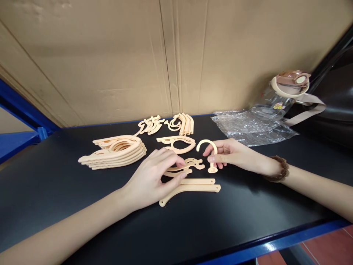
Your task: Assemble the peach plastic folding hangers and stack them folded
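My right hand (224, 154) pinches a beige plastic hanger hook (214, 148) between thumb and fingers. The hook stands upright, its curve at the top and its small round foot at the bottom. My left hand (157, 175) hovers low over curved hanger pieces (193, 163), thumb and index finger apart; whether the fingertips touch them I cannot tell. Part of these pieces is hidden under the hand. Just in front lie two long hanger arms (197, 187), their left ends partly covered. Behind my hands lies a folded hanger (180, 143).
At the left sits a stack of folded hangers (118, 152). Farther back are a group of curved pieces (151, 124) and a pile of arms (186, 124) with hooks (173, 123). A clear plastic bag (248, 127) and a strapped water bottle (286, 92) stand at the back right, before cardboard (110, 55).
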{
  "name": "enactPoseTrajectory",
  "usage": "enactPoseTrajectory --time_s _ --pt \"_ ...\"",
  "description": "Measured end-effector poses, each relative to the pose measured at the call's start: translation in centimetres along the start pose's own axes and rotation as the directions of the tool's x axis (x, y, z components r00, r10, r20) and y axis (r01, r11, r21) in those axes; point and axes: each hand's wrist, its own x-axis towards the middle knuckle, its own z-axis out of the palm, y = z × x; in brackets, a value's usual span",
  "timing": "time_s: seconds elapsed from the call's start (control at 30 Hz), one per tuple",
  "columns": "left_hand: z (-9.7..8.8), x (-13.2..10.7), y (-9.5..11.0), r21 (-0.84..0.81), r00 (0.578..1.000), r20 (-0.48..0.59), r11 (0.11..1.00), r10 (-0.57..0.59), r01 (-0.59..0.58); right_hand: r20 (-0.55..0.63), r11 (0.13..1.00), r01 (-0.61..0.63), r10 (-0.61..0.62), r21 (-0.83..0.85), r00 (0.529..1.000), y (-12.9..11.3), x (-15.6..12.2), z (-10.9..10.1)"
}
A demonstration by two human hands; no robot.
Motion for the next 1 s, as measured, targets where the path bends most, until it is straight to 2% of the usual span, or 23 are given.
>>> enactPoseTrajectory --time_s 0.13,0.2,0.27,0.33,0.4,0.47,0.5,0.7,0.87,1.0 --pt "-0.2 -0.3 1.0 -0.024 0.992 0.071 0.994 0.104 -0.102 0.0 1.0 0.0 0.0 -0.005 1.0 0.0 -0.1 0.0" --pt "-0.2 -0.5 1.7 0.043 0.988 0.091 0.991 0.124 -0.128 0.003 1.0 -0.005 0.005 -0.006 1.0 -0.1 -0.1 0.0" --pt "-0.1 -0.7 2.3 0.185 0.986 0.086 0.971 0.14 -0.154 0.007 1.0 -0.011 0.011 -0.005 1.0 -0.1 -0.2 -0.1" --pt "0.0 -0.8 3.0 0.395 0.984 0.063 0.901 0.165 -0.177 0.012 1.0 -0.012 0.012 -0.003 1.0 -0.1 -0.2 -0.2" --pt "0.1 -0.9 3.6 0.595 0.978 0.037 0.782 0.207 -0.187 0.013 1.0 -0.008 0.008 0.0 1.0 -0.1 -0.2 -0.2" --pt "0.2 -1.0 4.2 0.703 0.967 0.039 0.681 0.252 -0.206 0.014 1.0 -0.001 0.001 0.008 1.0 0.0 -0.2 -0.3" --pt "0.3 -1.1 4.4 0.72 0.962 0.049 0.659 0.268 -0.22 0.015 1.0 0.003 -0.003 0.013 1.0 0.0 -0.2 -0.3" --pt "0.5 -1.5 4.6 0.649 0.949 0.14 0.697 0.284 -0.305 0.019 1.0 0.005 -0.006 0.02 1.0 0.0 -0.2 -0.1" --pt "0.4 -1.7 4.7 0.465 0.93 0.215 0.806 0.299 -0.366 0.02 1.0 -0.001 0.001 0.009 1.0 -0.1 -0.1 -0.1" --pt "0.7 -1.9 4.9 0.39 0.911 0.252 0.828 0.326 -0.404 -0.001 1.0 0.003 -0.003 -0.003 1.0 -0.1 -0.1 -0.2"
